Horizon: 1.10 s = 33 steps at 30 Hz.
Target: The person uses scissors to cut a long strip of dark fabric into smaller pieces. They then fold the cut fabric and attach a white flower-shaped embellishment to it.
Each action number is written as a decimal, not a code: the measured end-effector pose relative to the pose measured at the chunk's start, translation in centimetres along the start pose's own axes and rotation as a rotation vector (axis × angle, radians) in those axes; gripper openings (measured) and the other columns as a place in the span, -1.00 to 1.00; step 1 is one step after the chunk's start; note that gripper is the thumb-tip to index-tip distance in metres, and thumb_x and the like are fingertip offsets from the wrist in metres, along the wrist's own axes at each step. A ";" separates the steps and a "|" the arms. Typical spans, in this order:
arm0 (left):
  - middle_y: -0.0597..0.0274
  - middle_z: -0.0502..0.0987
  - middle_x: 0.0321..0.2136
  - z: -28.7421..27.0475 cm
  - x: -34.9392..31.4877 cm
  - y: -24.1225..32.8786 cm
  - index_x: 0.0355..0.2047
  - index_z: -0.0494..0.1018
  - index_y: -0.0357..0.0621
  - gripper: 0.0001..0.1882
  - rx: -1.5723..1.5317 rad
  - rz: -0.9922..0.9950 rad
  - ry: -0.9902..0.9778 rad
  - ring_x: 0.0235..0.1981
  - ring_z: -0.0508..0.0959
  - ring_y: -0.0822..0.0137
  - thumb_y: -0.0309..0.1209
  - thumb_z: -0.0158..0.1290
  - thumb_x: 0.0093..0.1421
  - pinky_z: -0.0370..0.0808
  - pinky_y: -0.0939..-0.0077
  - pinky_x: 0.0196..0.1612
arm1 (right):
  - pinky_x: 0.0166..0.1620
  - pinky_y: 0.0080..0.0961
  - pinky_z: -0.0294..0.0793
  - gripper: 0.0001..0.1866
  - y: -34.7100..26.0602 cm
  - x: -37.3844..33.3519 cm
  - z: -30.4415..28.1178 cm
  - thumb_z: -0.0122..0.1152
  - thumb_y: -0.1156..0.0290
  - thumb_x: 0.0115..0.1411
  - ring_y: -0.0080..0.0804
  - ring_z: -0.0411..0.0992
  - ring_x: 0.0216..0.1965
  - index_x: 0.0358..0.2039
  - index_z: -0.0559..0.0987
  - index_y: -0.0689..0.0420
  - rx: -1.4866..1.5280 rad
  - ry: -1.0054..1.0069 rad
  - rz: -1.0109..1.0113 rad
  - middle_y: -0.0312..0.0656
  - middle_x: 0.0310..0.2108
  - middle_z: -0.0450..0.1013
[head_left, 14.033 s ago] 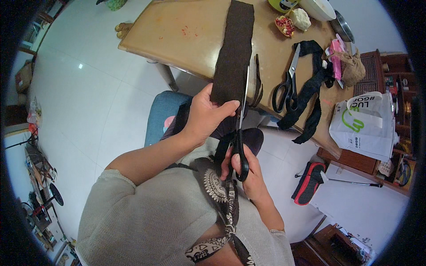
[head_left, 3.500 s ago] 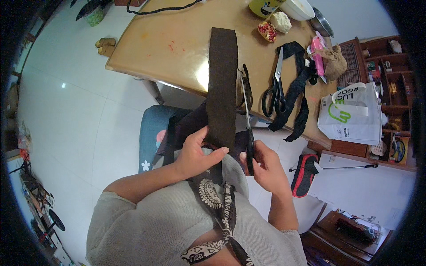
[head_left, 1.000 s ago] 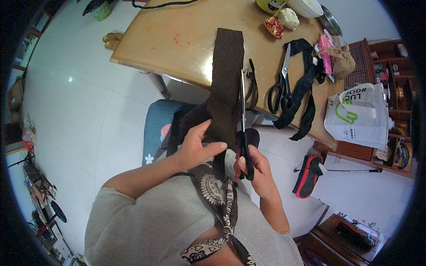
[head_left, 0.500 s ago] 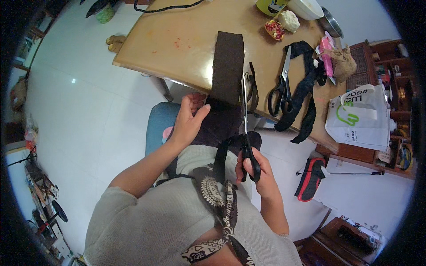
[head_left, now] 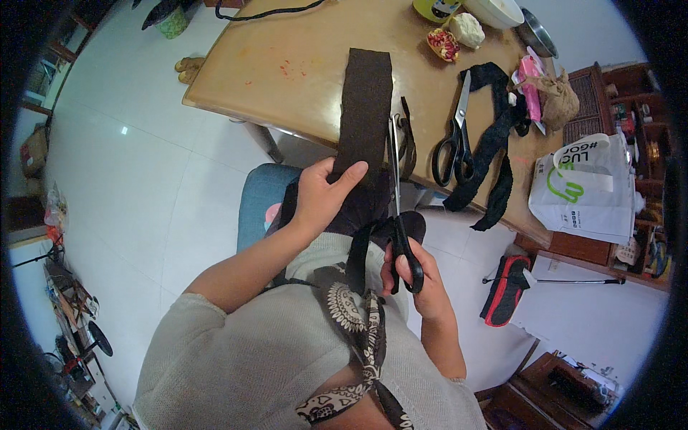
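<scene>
A long dark brown cloth strip lies over the table's front edge, its near end hanging toward my lap. My left hand pinches the strip's lower left side, thumb on top and fingers hidden underneath. Black-handled scissors are in my right hand, which is wrapped round their handles. Their blades point away from me along the strip's right edge and look almost closed. Beside the blade tips lies a narrow dark scrap.
Another pair of scissors rests on the table at the right, beside long black cloth strips. Farther back are a cut pomegranate, a pale round lump and a white bowl. A white bag stands at the right edge.
My left hand has moved right and closed on the cloth strip, thumb now over it. The strip has shifted slightly left and away. My right hand and scissors are nearly unmoved.
</scene>
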<state>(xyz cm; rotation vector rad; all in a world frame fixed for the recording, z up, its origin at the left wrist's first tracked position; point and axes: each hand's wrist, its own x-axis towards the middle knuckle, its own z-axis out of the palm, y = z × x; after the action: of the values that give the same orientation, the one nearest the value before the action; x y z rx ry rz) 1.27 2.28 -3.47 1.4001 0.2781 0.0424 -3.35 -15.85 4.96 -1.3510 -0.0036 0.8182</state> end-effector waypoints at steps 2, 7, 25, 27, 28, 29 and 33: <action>0.36 0.50 -0.49 0.1 -0.5 0.9 -0.35 0.44 -0.31 -0.72 -0.031 0.075 -0.003 -0.50 0.40 0.61 -0.29 0.07 0.09 0.39 0.64 -0.38 | -0.51 -0.69 0.25 -0.75 0.1 -0.1 -0.1 0.00 0.22 0.17 -0.60 0.28 -0.61 -0.39 0.29 0.15 -0.003 -0.005 0.001 -0.31 -0.63 0.28; 0.36 0.50 -0.44 0.4 -1.1 3.7 -0.31 0.45 -0.26 -0.80 -0.108 0.097 -0.078 -0.44 0.41 0.61 -0.39 0.05 0.09 0.37 0.69 -0.35 | -0.50 -0.69 0.25 -0.72 0.5 -0.6 0.2 -0.01 0.18 0.16 -0.60 0.27 -0.59 -0.39 0.28 0.15 0.005 -0.035 -0.015 -0.31 -0.61 0.26; 0.31 0.43 -0.30 -0.2 -1.1 3.5 -0.22 0.40 -0.33 -0.76 0.020 0.231 -0.159 -0.30 0.38 0.58 -0.48 0.03 0.09 0.34 0.67 -0.23 | -0.47 -0.68 0.23 -0.70 -0.4 -0.8 0.8 -0.03 0.14 0.17 -0.61 0.23 -0.57 -0.43 0.28 0.15 -0.051 -0.027 0.000 -0.34 -0.61 0.24; 0.32 0.43 -0.30 -0.1 -1.1 3.4 -0.21 0.39 -0.32 -0.75 0.011 0.242 -0.159 -0.31 0.38 0.58 -0.48 0.03 0.09 0.34 0.68 -0.24 | -0.47 -0.68 0.23 -0.70 -0.3 -0.8 0.9 -0.03 0.15 0.17 -0.61 0.23 -0.57 -0.43 0.28 0.14 -0.048 -0.022 0.008 -0.34 -0.61 0.24; 0.32 0.44 -0.30 -0.1 -1.1 3.3 -0.21 0.39 -0.31 -0.75 0.006 0.247 -0.159 -0.32 0.38 0.58 -0.48 0.02 0.09 0.34 0.68 -0.24 | -0.47 -0.68 0.23 -0.71 -0.3 -0.8 0.9 -0.02 0.16 0.17 -0.62 0.23 -0.57 -0.43 0.28 0.14 -0.046 -0.019 0.011 -0.35 -0.61 0.24; 0.33 0.44 -0.31 0.0 -1.1 3.3 -0.20 0.39 -0.31 -0.75 -0.017 0.234 -0.158 -0.32 0.38 0.59 -0.48 0.02 0.10 0.34 0.68 -0.24 | -0.48 -0.68 0.23 -0.71 -0.2 -0.7 0.9 -0.02 0.16 0.16 -0.62 0.23 -0.57 -0.44 0.28 0.14 -0.050 -0.014 0.015 -0.35 -0.61 0.24; 0.34 0.46 -0.33 0.1 -1.4 3.4 -0.19 0.39 -0.29 -0.75 -0.066 0.191 -0.160 -0.35 0.39 0.60 -0.47 0.02 0.10 0.35 0.69 -0.26 | -0.48 -0.69 0.22 -0.72 0.0 -0.8 1.0 -0.01 0.17 0.16 -0.63 0.23 -0.57 -0.44 0.28 0.14 -0.055 -0.002 0.026 -0.35 -0.61 0.24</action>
<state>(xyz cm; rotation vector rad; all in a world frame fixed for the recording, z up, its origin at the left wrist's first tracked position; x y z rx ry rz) 0.43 2.47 0.05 1.3525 0.0097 0.0953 -4.36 -15.43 5.55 -1.4048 -0.0105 0.8466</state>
